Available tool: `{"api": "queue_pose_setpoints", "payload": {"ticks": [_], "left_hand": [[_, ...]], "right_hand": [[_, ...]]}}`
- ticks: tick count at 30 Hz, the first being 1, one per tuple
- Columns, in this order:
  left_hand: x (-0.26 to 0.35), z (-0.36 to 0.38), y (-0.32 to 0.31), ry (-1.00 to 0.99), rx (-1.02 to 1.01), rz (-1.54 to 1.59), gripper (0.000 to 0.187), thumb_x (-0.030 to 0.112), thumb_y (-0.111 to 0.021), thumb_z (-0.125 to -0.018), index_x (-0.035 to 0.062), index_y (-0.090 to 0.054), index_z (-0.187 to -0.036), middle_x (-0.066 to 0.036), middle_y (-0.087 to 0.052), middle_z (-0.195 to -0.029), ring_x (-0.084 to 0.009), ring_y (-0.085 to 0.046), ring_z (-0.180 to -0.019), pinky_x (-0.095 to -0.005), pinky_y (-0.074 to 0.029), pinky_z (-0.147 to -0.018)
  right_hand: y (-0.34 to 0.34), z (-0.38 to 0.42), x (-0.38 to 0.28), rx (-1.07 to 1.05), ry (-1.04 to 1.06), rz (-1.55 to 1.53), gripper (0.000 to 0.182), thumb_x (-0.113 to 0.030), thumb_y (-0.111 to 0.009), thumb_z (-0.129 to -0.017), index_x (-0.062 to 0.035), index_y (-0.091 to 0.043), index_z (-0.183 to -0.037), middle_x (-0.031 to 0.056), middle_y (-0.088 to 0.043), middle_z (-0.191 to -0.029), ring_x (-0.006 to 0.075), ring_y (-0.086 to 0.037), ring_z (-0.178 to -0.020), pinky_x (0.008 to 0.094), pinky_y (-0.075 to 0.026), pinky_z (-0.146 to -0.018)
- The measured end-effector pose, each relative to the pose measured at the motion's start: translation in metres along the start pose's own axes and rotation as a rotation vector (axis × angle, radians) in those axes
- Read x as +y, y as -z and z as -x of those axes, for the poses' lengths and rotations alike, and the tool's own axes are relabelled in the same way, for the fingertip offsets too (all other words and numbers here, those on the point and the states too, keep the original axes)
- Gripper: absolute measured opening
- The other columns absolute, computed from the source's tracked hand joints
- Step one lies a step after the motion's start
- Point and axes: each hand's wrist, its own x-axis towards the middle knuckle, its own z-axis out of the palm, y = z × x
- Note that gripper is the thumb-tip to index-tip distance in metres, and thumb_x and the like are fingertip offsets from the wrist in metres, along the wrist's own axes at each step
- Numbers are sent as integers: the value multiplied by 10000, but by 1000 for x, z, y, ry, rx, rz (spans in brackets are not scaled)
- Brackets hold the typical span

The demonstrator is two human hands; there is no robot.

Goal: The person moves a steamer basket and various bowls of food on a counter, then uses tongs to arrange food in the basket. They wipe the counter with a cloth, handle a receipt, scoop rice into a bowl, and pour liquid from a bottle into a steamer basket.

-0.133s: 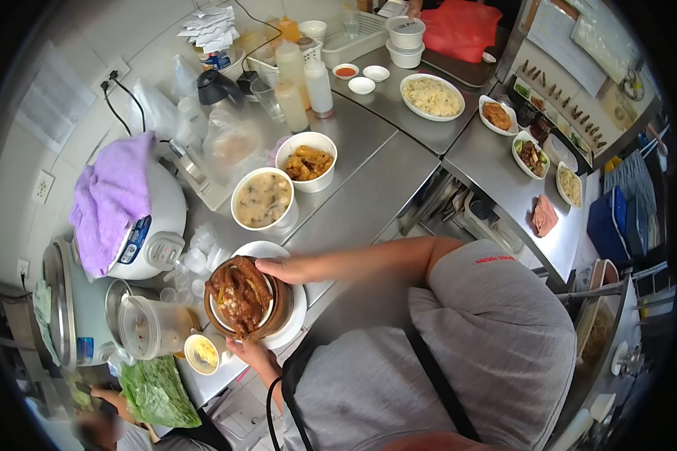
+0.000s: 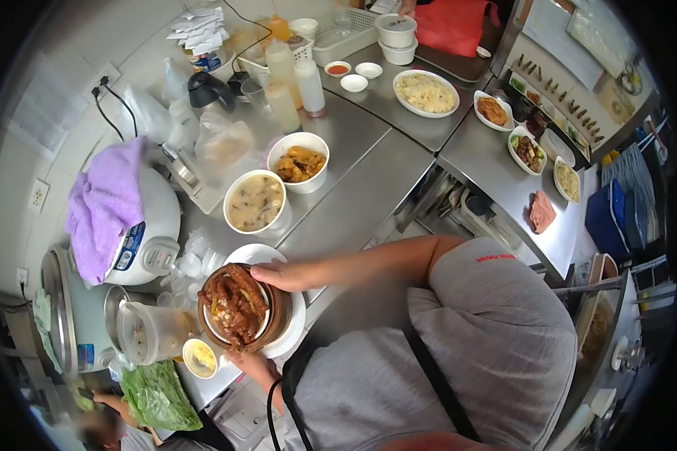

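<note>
A round bamboo steamer basket is tilted between my hands, over a white plate that is partly hidden beneath it. Braised chicken feet in brown sauce fill a white dish inside the basket. My right hand grips the upper rim, its thumb on the edge and its other fingers out of sight. From the near lower side, my left hand clasps the basket, its fingers partly covered. Close to the left hand stands a small white cup with yellow contents.
Two white tubs, one of soup and one of brown food, stand beyond the plate. A rice cooker under a purple towel and a plastic container are nearby. Another person's arm shows at lower left.
The basket has turned slightly, with its food facing a little more toward me. Both hands keep their hold. The whole view has shifted slightly.
</note>
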Motion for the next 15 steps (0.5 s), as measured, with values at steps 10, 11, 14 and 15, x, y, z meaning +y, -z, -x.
{"api": "queue_pose_setpoints", "payload": {"ticks": [10, 11, 14, 15], "left_hand": [[-3, 63, -55, -39, -69, -51, 409, 11, -497, -740, 33, -351, -1121, -111, -489, -1054, -198, -509, -904, -304, -436, -754], [-4, 71, -67, -26, -110, -54, 400, 5, -486, -757, 33, -336, -1126, -116, -477, -1066, -199, -505, -916, -306, -440, -759], [4, 107, -124, 58, -233, -49, 379, -11, -470, -785, 33, -312, -1127, -126, -455, -1086, -200, -500, -932, -300, -451, -760], [-3, 116, -143, 57, -294, -41, 378, -12, -468, -788, 32, -312, -1129, -126, -452, -1087, -203, -502, -929, -298, -454, -756]], "right_hand": [[58, 82, 19, -144, 304, -453, 540, -434, -197, -881, -52, -302, -1247, 92, -357, -1248, 174, -301, -1158, 312, -231, -967], [69, 97, 21, -102, 297, -456, 529, -421, -199, -887, -45, -309, -1243, 92, -369, -1239, 164, -319, -1150, 304, -243, -964], [110, 149, 28, 72, 232, -440, 510, -405, -205, -889, -46, -335, -1227, 90, -384, -1226, 153, -331, -1135, 294, -251, -955], [126, 168, 32, 129, 208, -431, 504, -400, -207, -890, -46, -344, -1222, 89, -389, -1221, 149, -336, -1130, 290, -254, -953]]}}
